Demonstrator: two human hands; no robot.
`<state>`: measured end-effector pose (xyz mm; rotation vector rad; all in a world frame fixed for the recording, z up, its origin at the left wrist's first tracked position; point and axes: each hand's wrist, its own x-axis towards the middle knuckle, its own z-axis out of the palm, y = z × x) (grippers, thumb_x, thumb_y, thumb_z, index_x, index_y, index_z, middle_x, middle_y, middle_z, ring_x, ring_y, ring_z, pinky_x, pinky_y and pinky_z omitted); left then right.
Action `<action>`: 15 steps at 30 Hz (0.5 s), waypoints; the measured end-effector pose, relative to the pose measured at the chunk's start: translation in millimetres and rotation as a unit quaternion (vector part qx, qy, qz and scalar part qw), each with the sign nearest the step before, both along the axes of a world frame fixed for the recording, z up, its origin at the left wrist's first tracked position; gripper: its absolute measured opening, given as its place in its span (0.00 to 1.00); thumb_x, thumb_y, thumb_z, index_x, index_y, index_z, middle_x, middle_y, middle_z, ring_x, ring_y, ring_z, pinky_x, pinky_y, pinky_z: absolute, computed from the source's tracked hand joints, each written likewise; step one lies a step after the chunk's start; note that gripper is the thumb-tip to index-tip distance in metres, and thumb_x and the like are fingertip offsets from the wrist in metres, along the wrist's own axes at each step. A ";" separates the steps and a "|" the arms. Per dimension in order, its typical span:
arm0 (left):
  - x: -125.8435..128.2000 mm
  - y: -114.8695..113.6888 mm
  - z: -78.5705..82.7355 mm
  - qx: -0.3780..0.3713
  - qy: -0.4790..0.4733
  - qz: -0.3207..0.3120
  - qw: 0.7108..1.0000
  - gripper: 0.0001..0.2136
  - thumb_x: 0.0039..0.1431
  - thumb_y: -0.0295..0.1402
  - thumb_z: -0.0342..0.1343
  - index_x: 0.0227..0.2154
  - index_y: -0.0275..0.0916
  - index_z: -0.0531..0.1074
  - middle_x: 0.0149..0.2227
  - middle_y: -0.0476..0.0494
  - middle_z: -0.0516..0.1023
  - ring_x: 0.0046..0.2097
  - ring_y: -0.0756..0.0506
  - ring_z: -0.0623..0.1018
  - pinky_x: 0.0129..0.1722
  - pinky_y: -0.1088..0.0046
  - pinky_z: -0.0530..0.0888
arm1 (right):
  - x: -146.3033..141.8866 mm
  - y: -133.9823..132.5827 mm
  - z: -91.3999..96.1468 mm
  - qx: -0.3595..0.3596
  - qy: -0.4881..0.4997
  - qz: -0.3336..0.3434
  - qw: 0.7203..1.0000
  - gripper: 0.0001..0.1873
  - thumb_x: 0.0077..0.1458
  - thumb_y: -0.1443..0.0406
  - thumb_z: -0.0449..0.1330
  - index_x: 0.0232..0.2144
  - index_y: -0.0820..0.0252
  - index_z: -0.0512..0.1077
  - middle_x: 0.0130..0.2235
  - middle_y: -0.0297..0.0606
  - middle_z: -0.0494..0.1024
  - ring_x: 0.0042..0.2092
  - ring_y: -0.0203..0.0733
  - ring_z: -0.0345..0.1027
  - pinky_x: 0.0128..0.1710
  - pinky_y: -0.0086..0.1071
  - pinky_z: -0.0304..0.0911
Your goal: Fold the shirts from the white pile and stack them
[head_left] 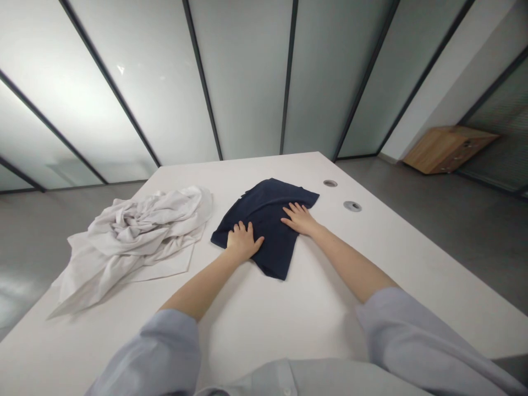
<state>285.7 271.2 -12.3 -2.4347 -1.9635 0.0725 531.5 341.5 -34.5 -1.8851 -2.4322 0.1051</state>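
Navy cloth (264,204); left hand (243,241), right hand (301,219) (atop)

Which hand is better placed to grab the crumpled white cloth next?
Probably the left hand: it rests on the navy garment, nearer the crumpled white cloth; the right hand is farther off.

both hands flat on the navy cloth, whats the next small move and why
Probably sweep both palms outward to flatten it: the left hand and right hand rest flat on the folded navy garment, whose near corner looks thick and uneven.
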 end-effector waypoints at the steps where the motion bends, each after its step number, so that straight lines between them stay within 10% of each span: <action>1: 5.5 -8.5 4.4 -0.009 0.007 -0.007 1.000 0.38 0.59 0.58 0.38 0.63 0.33 0.56 0.63 0.23 0.59 0.60 0.27 0.64 0.52 0.54 0.66 | 3.8 4.4 1.3 0.010 -0.007 -0.023 1.000 0.39 0.61 0.43 0.41 0.65 0.59 0.54 0.68 0.48 0.49 0.68 0.55 0.38 0.64 0.49 0.36; 5: 15.5 -20.2 27.0 -0.060 0.004 -0.070 0.996 0.37 0.56 0.61 0.41 0.58 0.38 0.64 0.50 0.26 0.74 0.50 0.31 0.75 0.45 0.57 0.70 | 10.2 13.1 4.7 0.038 0.001 -0.123 0.992 0.44 0.57 0.41 0.48 0.65 0.64 0.54 0.67 0.53 0.50 0.67 0.60 0.41 0.63 0.50 0.41; 9: -2.3 16.7 40.1 -0.009 -0.043 -0.014 0.999 0.31 0.61 0.56 0.36 0.54 0.39 0.66 0.43 0.34 0.78 0.46 0.35 0.77 0.44 0.60 0.70 | 10.8 9.1 4.6 0.058 0.052 -0.172 0.982 0.37 0.60 0.47 0.47 0.63 0.65 0.57 0.64 0.54 0.58 0.63 0.58 0.52 0.60 0.47 0.49; 15: -37.3 79.2 12.4 0.080 -0.074 0.139 0.984 0.26 0.63 0.49 0.39 0.50 0.35 0.71 0.53 0.31 0.72 0.55 0.34 0.70 0.50 0.57 0.68 | 20.6 0.1 4.3 0.070 0.106 -0.267 0.955 0.28 0.61 0.53 0.46 0.53 0.64 0.71 0.56 0.53 0.68 0.55 0.58 0.62 0.54 0.45 0.56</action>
